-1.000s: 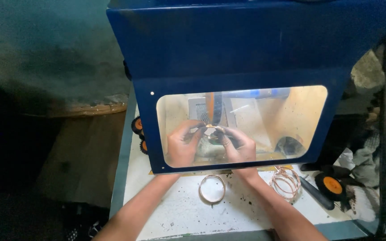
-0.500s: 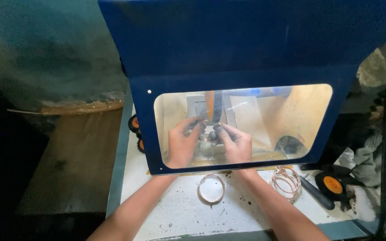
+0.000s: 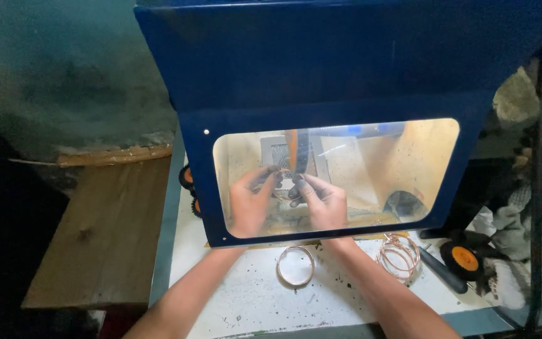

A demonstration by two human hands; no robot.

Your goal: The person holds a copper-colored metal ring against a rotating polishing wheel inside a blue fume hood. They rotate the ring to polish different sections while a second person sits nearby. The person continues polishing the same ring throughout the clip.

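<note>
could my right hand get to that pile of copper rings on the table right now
Probably yes. The right hand is under the blue hood, busy at a small ring with the left hand; pulled back, it finds the copper rings lying uncovered beside that forearm.

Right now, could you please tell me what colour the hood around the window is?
The hood is dark blue, clearest in the head view.

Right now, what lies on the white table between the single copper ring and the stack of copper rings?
In the head view, only the person's right forearm crosses between the single copper ring and the stack of copper rings; otherwise, bare speckled table.
</note>
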